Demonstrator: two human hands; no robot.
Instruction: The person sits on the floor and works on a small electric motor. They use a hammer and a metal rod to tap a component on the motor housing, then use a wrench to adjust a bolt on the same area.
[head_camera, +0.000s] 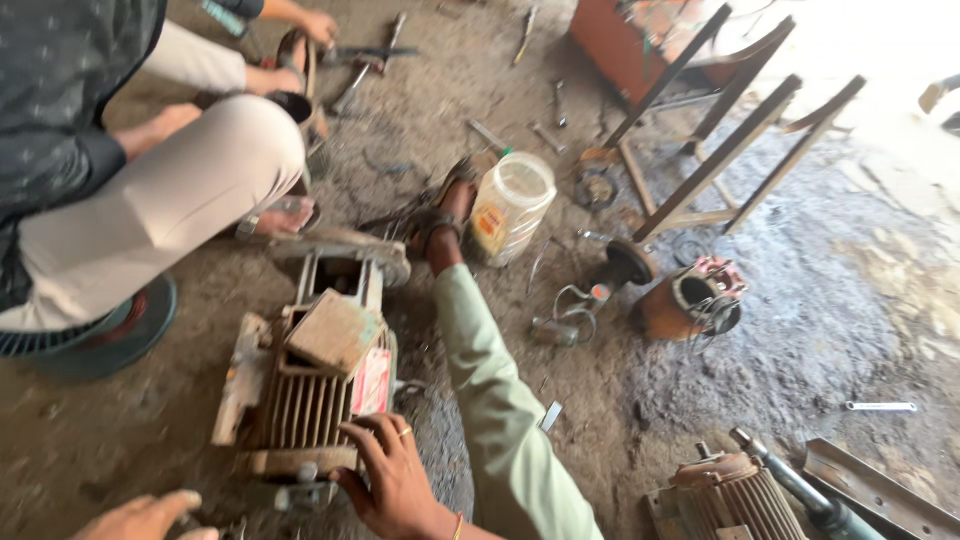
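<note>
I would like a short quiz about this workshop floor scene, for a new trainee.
1. True or false: the right hand rests on the finned motor.
2. What stands beside the sandalled foot? A) a clear plastic jar B) a blue bucket C) a red toolbox
3. On which side of the picture does the loose spanner lie on the ground, left or right?
Key: 1 true; 2 A; 3 right.
</note>
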